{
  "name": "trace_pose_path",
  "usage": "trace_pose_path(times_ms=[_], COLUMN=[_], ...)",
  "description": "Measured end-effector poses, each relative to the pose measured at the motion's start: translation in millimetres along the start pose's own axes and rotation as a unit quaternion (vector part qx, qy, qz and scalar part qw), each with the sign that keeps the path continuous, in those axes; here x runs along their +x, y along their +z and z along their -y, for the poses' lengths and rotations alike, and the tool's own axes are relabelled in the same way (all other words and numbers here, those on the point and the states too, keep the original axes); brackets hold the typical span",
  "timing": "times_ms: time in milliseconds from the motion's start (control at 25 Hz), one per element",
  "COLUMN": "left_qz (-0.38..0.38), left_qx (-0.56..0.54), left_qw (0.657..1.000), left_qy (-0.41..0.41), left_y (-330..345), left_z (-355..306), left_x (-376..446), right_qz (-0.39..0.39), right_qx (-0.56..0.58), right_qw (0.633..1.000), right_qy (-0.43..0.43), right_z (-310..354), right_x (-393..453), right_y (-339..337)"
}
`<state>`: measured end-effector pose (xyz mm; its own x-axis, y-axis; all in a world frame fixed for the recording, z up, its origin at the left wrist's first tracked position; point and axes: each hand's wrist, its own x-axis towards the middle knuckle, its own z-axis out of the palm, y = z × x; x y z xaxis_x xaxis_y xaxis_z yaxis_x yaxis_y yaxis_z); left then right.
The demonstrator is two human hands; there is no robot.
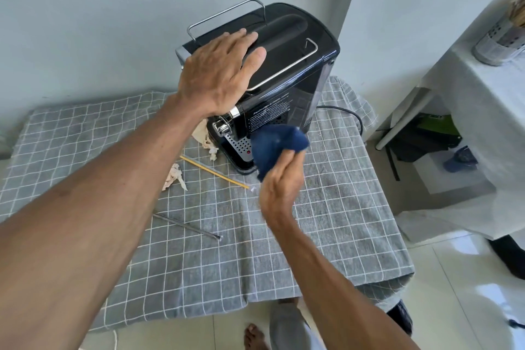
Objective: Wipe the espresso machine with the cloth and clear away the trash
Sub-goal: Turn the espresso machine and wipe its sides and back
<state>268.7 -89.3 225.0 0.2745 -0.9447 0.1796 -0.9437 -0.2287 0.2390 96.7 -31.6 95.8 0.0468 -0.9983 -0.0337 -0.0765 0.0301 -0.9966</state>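
Observation:
A black espresso machine [295, 65] stands at the back of a table covered by a grey checked cloth [326, 221]. My left hand [218, 71] lies flat on the machine's top, fingers spread. My right hand [279, 187] grips a bunched dark blue cloth [277, 148] pressed near the drip tray at the machine's lower front. Trash lies to the left of the machine: crumpled paper scraps [174, 176], more crumpled paper [204, 133] by the base, a thin yellow stick [213, 172] and a metal straw [190, 226].
A black power cord [349, 115] runs off behind the machine to the right. At right stands a white-draped table [483, 99] with a metal utensil holder [500, 40]; items lie beneath it. A bare foot [254, 337] shows on the tiled floor.

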Motion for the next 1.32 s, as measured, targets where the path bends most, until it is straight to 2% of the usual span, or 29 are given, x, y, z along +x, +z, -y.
trace_pose_path(times_ms=[80,200,320,400,520,600,680,800,880,1040,1160,1240,1320], left_qz=[-0.005,-0.015,-0.021,-0.019,-0.015,-0.021,-0.044,-0.059,-0.050,-0.032,-0.024,-0.025,-0.028], left_qx=[0.007,0.018,0.022,0.023,0.022,0.022,0.016,0.019,0.023,0.039,0.045,0.046,0.047], left_qw=[1.000,1.000,1.000,1.000,1.000,1.000,0.999,0.998,0.998,0.998,0.998,0.998,0.998], left_qy=[0.000,-0.003,-0.005,-0.006,-0.004,0.000,0.008,0.025,0.031,0.031,0.033,0.035,0.038], left_y=[0.0,0.9,1.5,1.7,1.0,-0.2,-0.5,0.4,-0.1,-0.1,1.8,1.0,1.5], left_z=[-0.7,-2.7,-3.7,-3.0,-4.7,-5.4,-5.2,-3.9,-3.2,-2.6,-2.1,-2.4,-1.3], left_x=[-0.5,-0.3,0.3,-0.3,0.2,-0.9,-3.2,-5.5,-4.2,-6.3,-6.2,-5.1,-5.4], right_qz=[-0.125,-0.183,-0.115,-0.050,0.068,0.122,0.133,0.135,0.201,0.323,0.348,0.376,0.369], right_qx=[-0.026,0.026,0.013,-0.018,-0.094,-0.175,-0.250,-0.294,-0.348,-0.481,-0.502,-0.516,-0.536], right_qw=[0.992,0.980,0.975,0.979,0.986,0.976,0.958,0.940,0.909,0.799,0.766,0.725,0.716], right_qy=[0.005,0.076,0.192,0.199,0.121,0.039,-0.038,-0.110,-0.115,-0.163,-0.199,-0.258,-0.252], right_z=[3.0,-8.2,-38.7,-54.5,-67.5,-75.7,-86.0,-90.5,-92.4,-92.9,-89.1,-97.3,-98.6], right_x=[24.8,55.5,67.4,64.2,55.8,46.1,38.1,36.4,38.4,47.8,54.8,54.1,59.3], right_y=[-26.8,-58.4,-61.1,-48.8,-19.4,-5.4,-4.1,-5.5,0.7,29.3,37.4,20.6,5.1])
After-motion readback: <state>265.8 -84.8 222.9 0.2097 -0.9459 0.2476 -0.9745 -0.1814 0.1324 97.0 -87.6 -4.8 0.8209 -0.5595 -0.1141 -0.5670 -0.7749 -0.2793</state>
